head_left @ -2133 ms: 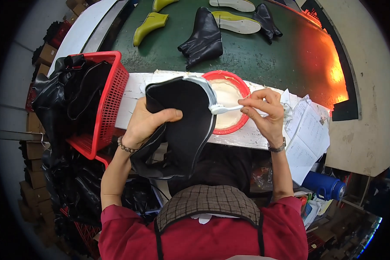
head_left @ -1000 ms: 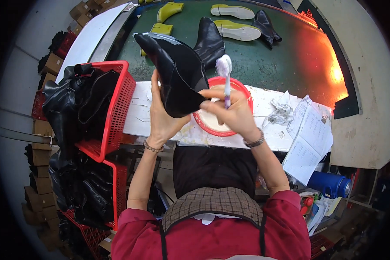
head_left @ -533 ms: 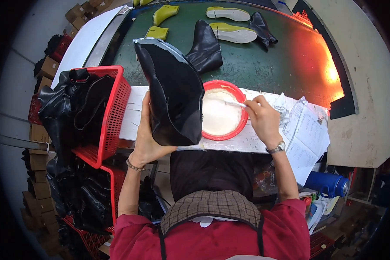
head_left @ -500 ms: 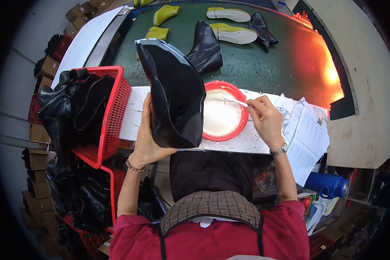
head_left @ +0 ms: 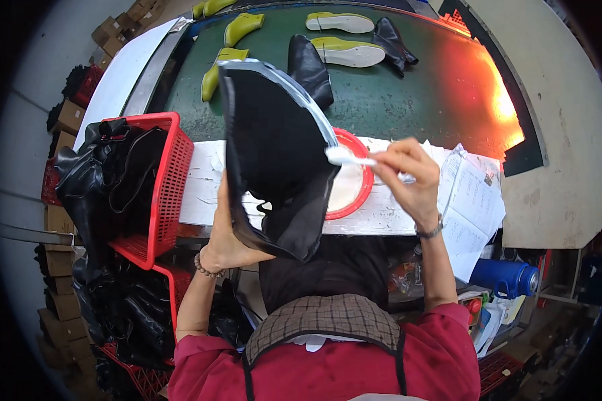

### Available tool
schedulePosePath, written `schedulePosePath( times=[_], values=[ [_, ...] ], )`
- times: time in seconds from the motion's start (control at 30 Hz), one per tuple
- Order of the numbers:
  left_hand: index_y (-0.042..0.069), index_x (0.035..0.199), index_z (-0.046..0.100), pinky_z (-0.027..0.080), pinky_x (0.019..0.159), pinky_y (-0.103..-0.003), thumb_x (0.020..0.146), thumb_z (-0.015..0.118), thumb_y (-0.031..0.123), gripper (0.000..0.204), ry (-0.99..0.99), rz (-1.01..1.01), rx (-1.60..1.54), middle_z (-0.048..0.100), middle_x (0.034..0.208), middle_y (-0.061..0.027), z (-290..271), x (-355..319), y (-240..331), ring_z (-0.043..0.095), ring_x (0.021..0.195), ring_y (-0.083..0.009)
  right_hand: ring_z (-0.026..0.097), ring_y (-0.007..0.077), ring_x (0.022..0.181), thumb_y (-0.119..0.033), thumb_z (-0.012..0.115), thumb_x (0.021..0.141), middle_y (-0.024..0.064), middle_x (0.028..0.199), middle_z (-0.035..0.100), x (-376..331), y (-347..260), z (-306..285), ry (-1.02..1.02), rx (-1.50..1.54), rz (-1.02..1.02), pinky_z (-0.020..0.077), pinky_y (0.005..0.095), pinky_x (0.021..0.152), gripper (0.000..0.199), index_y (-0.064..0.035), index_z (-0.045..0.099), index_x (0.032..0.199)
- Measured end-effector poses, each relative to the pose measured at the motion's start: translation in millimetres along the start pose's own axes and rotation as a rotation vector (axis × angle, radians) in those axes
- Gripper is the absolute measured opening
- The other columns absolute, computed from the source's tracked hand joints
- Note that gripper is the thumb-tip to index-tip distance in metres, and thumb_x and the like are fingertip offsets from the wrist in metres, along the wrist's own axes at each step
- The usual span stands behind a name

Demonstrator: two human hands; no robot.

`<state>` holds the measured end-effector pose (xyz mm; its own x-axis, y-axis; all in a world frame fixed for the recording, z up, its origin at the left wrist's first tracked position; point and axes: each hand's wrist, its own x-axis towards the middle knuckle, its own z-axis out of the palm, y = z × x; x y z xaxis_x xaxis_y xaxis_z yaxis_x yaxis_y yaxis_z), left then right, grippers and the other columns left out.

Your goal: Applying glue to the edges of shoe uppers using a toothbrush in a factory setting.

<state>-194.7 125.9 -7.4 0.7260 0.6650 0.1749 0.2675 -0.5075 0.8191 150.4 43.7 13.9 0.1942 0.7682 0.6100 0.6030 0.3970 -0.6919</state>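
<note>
A black leather boot upper (head_left: 274, 134) is gripped in my left hand (head_left: 226, 244), its wide opening facing up. White paste coats a curved strip along its far right edge. My right hand (head_left: 411, 179) pinches a small white brush (head_left: 351, 160) by its handle. The loaded brush head is at the coated edge of the upper; whether it touches, I cannot tell for certain. Behind the upper stands a red bowl (head_left: 366, 184) of white paste (head_left: 344, 194), partly hidden by it. My left fingers are mostly hidden behind the leather.
Black uppers (head_left: 90, 167) fill a red basket (head_left: 170, 180) at the left. On the green belt (head_left: 254, 100) lie yellow boots (head_left: 244, 28) with pale soles and black uppers (head_left: 309, 70). Written papers (head_left: 471, 200) cover the bench's right end, above a blue flask (head_left: 505, 277). The belt's right side glows orange.
My right hand has lifted the brush from the bowl to the upper's edge, its head now loaded with white paste. My left hand has turned the upper, and its lower end has moved nearer me.
</note>
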Motion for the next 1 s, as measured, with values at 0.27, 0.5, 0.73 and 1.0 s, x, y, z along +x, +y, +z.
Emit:
schedulePosePath(
  times=[0.27,0.5,0.73,1.0],
  values=[
    [-0.006,0.156,0.010,0.039,0.112,-0.044,0.057,0.099,0.022,0.136,0.134,0.228,0.177,0.039,0.150,-0.0247,-7.5,14.6,-5.7,0.044,0.138,-0.0354,0.060,0.0075,0.070,-0.002,0.082,0.080,0.0035,0.088,0.066,3.8,-7.7,3.3,0.034,0.055,0.003,0.0452,0.0201,0.057,0.021,-0.0052,0.079,0.101],
    [-0.003,0.155,0.016,0.040,0.109,-0.046,0.067,0.088,0.007,0.114,0.773,0.368,-0.551,0.041,0.146,-0.0256,34.7,52.2,-6.4,0.046,0.133,-0.0396,0.063,0.0108,0.073,-0.001,0.083,0.078,0.0041,0.089,0.066,-7.0,-18.3,3.8,-0.100,0.088,-0.019,0.0497,0.0235,0.061,0.023,-0.0051,0.079,0.100],
    [-0.003,0.155,0.016,0.040,0.109,-0.046,0.067,0.089,0.007,0.115,0.718,0.397,-0.221,0.041,0.146,-0.0252,26.5,55.3,-24.0,0.047,0.133,-0.0389,0.062,0.0112,0.069,-0.002,0.083,0.077,0.0044,0.086,0.066,-18.5,-35.0,9.0,-0.112,0.102,0.030,0.0476,0.0244,0.058,0.022,-0.0057,0.080,0.098],
    [-0.003,0.155,0.016,0.040,0.109,-0.046,0.066,0.090,0.009,0.117,0.640,0.453,0.231,0.041,0.146,-0.0246,1.7,51.2,-41.3,0.047,0.133,-0.0379,0.063,0.0118,0.073,0.001,0.083,0.074,0.0052,0.089,0.068,-33.5,-64.4,8.7,-0.102,0.120,0.072,0.0480,0.0238,0.061,0.025,-0.0049,0.080,0.098]
  ],
)
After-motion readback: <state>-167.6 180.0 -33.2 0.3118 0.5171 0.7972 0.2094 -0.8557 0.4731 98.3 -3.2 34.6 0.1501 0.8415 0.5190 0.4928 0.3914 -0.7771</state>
